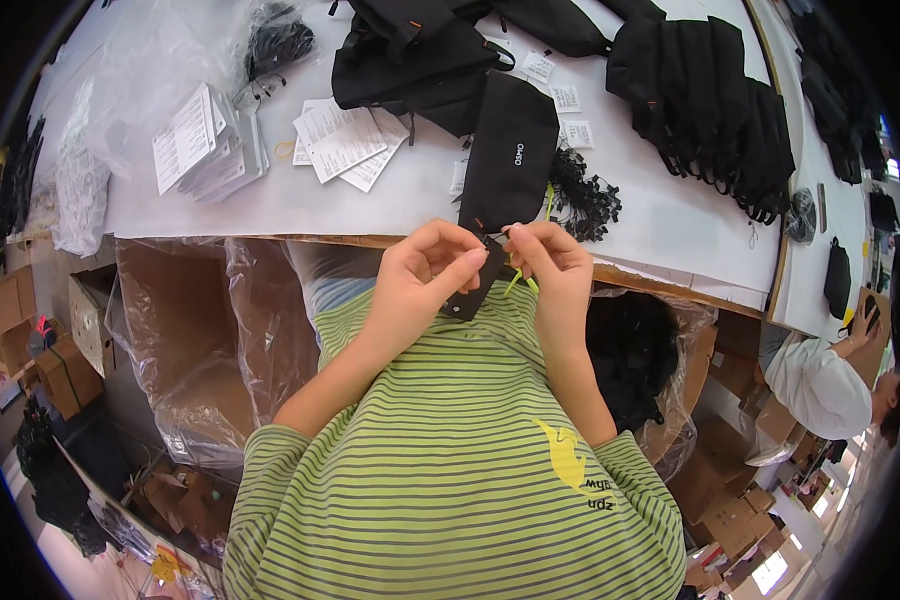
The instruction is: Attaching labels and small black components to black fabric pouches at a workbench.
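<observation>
A black fabric pouch (510, 140) lies on the white table, its near end at the table's front edge. Just at that end my left hand (422, 268) is closed, thumb and fingertips pinching the upper part of a black hang tag (467, 298), which hangs tilted over my lap. Beside it my right hand (553, 262) pinches a thin black cord by the pouch's corner; the cord is barely visible. A yellow-green strap (520, 283) shows below the right fingers. Right of the pouch sits a heap of small black tag cords (582, 195).
White printed cards (205, 145) are stacked at the left, more cards (350, 140) lie near the middle. Black pouches (705, 100) are lined up at the right, other black bags (410, 60) behind. Plastic-lined cartons (185, 330) stand under the table. Another person (820, 385) works at far right.
</observation>
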The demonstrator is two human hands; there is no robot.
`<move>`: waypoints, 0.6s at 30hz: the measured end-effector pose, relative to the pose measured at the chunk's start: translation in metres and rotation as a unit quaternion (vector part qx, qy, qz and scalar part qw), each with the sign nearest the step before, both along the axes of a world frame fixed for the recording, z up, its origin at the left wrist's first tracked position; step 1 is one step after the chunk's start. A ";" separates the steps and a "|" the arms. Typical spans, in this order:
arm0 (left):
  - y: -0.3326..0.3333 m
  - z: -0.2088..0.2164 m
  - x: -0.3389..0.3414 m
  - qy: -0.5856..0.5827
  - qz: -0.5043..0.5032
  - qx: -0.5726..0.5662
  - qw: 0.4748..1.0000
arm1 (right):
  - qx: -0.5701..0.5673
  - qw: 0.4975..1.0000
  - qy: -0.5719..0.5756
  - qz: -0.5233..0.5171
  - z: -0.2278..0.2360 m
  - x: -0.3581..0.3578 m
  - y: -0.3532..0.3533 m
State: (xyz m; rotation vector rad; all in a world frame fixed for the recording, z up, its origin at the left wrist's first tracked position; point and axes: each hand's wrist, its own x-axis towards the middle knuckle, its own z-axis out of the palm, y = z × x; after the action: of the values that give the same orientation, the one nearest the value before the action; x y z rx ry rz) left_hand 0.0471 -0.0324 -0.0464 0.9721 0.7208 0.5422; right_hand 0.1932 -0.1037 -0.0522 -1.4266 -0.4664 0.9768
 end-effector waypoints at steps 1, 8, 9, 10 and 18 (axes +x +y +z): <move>-0.001 0.001 0.001 0.008 0.003 0.003 1.000 | 0.000 0.999 0.035 0.009 0.002 -0.003 0.000; -0.001 0.003 0.001 0.045 0.023 0.047 0.998 | 0.007 0.996 0.075 0.036 0.003 -0.009 0.000; -0.002 0.003 0.001 0.045 0.022 0.047 0.998 | 0.005 0.997 0.073 0.037 0.003 -0.008 0.000; -0.002 0.003 0.002 0.044 0.025 0.044 0.998 | 0.003 0.997 0.071 0.038 0.003 -0.008 0.000; -0.002 0.001 0.001 0.039 0.037 0.044 0.998 | 0.001 0.997 0.071 0.028 0.003 -0.010 0.000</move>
State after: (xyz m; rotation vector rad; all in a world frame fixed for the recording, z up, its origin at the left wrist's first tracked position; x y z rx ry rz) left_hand 0.0484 -0.0348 -0.0450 1.0572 0.8105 0.6068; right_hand 0.1836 -0.1037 -0.0491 -1.3376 -0.4035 1.1148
